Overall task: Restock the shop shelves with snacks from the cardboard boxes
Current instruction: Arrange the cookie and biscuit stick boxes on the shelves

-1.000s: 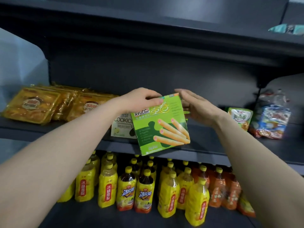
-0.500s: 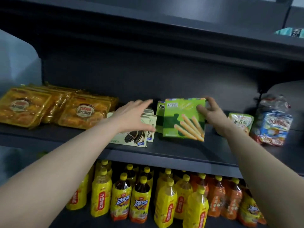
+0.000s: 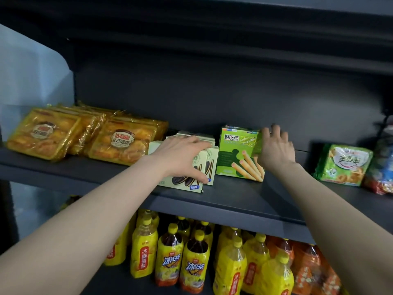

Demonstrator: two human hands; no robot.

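Placement step, squaring up. Green egg-roll box stands upright on the middle shelf. Right hand presses its top-right corner, fingers nearly straight. Left hand spans the adjacent cream cookie box, thumb on its front. Next, probably: close the gap between them, let go, fetch more stock.

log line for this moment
left hand grips cream cookie box | right hand touches green egg-roll box | both on shelf
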